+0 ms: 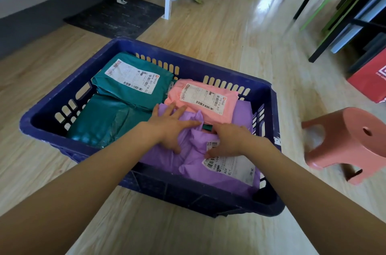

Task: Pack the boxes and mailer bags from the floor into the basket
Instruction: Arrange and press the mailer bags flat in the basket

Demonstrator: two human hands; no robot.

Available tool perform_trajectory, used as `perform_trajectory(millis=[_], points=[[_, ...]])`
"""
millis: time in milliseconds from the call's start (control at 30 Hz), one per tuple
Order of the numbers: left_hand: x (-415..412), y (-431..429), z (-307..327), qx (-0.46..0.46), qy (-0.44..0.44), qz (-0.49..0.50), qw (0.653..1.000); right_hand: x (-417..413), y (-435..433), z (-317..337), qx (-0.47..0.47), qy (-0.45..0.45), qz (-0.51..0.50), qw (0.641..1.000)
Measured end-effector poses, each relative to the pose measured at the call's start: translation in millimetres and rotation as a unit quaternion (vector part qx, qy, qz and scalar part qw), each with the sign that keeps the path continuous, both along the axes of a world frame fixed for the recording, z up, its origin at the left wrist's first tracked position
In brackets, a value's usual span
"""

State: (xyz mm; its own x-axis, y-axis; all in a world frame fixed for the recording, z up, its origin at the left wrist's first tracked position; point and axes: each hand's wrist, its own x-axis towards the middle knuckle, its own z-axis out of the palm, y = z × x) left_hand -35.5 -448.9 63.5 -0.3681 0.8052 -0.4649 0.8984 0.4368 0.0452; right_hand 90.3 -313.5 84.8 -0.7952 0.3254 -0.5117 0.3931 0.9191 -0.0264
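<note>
Forearms fill the bottom of the view, both reaching down into the basket. Floor [229,35], light wood plank, takes up most of the rest. I see no loose mailer bags or small boxes lying on it.

Blue slotted basket [188,194] sits on the floor, already well filled. Inside:
- Teal mailer bag [133,96], far left, label up, lying on top of a second teal bag [108,121].
- Pink mailer bag [228,106], far right, label up.
- Purple mailer bag [194,146], near side, crumpled, label up, under both hands. More purple shows behind it by the right wall.

Red carton [369,79] stands at the right edge; I can't tell whether it belongs to the job. Pink stool [351,140] is just right of the basket.

Left hand [169,129]: fingers spread, palm flat, pressing the purple bag. Right hand [231,140]: palm down on the same bag beside its label, fingers slightly bent, no clear pinch, holding nothing.

My read is that packing is near its end and this is the tamping-down step. What's left is at most the red carton, plus anything out of view.
</note>
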Motion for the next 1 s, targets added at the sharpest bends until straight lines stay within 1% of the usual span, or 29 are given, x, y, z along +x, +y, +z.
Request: perform_trajectory(millis=[33, 100, 133, 167, 200, 233, 267, 300, 333, 433, 500, 567, 633, 667, 700, 767, 800, 833, 867, 933, 1000], points=[[-0.4, 0.2, -0.3, 0.004, -0.004, 0.000, 1.000, 0.4, 2.5, 5.2, -0.020, -0.003, -0.010, 1.000], [0.3, 0.7, 2.0, 0.040, -0.027, 0.011, 0.999, 3.1, 9.1, 14.8, -0.135, 0.010, -0.064, 0.989], [0.1, 0.5, 3.1, 0.084, -0.053, 0.027, 0.995, 5.0, 11.9, 19.9, -0.197, 0.022, -0.097, 0.975], [-0.8, 0.0, 4.6, 0.147, -0.093, 0.051, 0.983, 6.4, 15.0, 24.0, -0.239, 0.041, -0.127, 0.962], [-1.8, -0.7, 7.2, 0.223, -0.142, 0.082, 0.961, 7.7, 17.9, 28.0, -0.265, 0.066, -0.156, 0.949], [-3.0, -1.3, 10.2, 0.290, -0.189, 0.120, 0.931, 8.3, 21.3, 30.1, -0.283, 0.097, -0.191, 0.935], [-3.6, -1.7, 13.4, 0.334, -0.224, 0.160, 0.902, 8.4, 24.9, 31.0, -0.295, 0.130, -0.227, 0.919], [-3.7, -1.5, 16.3, 0.357, -0.240, 0.195, 0.882, 8.1, 28.2, 31.0, -0.300, 0.158, -0.257, 0.905], [-3.2, -1.3, 18.5, 0.366, -0.238, 0.215, 0.874, 7.4, 31.2, 30.1, -0.298, 0.175, -0.280, 0.896], [2.2, 2.0, 20.1, 0.364, -0.217, 0.208, 0.882, 6.3, 33.5, 30.3, -0.290, 0.208, -0.343, 0.869], [8.1, 6.5, 20.7, 0.372, -0.225, 0.206, 0.877, 6.6, 33.6, 31.1, -0.302, 0.247, -0.394, 0.832], [11.5, 12.9, 18.5, 0.392, -0.246, 0.218, 0.859, 8.8, 33.0, 33.1, -0.338, 0.260, -0.448, 0.785], [13.8, 19.3, 16.1, 0.411, -0.286, 0.227, 0.835, 12.2, 31.9, 34.0, -0.386, 0.235, -0.498, 0.740], [14.7, 21.4, 14.9, 0.418, -0.307, 0.223, 0.825, 13.8, 33.4, 31.4, -0.392, 0.223, -0.505, 0.736], [15.3, 22.7, 13.6, 0.419, -0.320, 0.211, 0.823, 15.1, 35.9, 29.9, -0.377, 0.217, -0.491, 0.755], [17.5, 22.0, 12.2, 0.400, -0.322, 0.177, 0.839, 14.4, 39.7, 29.5, -0.315, 0.214, -0.445, 0.811], [18.6, 20.9, 11.2, 0.387, -0.318, 0.163, 0.850, 13.5, 40.1, 29.7, -0.289, 0.211, -0.433, 0.828], [19.6, 19.9, 10.3, 0.375, -0.306, 0.151, 0.862, 12.2, 40.6, 28.7, -0.268, 0.208, -0.430, 0.837], [20.2, 19.1, 9.7, 0.364, -0.281, 0.141, 0.877, 11.3, 40.6, 27.7, -0.230, 0.215, -0.419, 0.852], [22.0, 18.6, 10.9, 0.344, -0.218, 0.131, 0.904, 11.1, 36.9, 28.6, -0.114, 0.250, -0.336, 0.901], [26.4, 19.0, 16.1, 0.323, -0.166, 0.129, 0.923, 12.3, 31.3, 27.4, -0.014, 0.271, -0.205, 0.941]])
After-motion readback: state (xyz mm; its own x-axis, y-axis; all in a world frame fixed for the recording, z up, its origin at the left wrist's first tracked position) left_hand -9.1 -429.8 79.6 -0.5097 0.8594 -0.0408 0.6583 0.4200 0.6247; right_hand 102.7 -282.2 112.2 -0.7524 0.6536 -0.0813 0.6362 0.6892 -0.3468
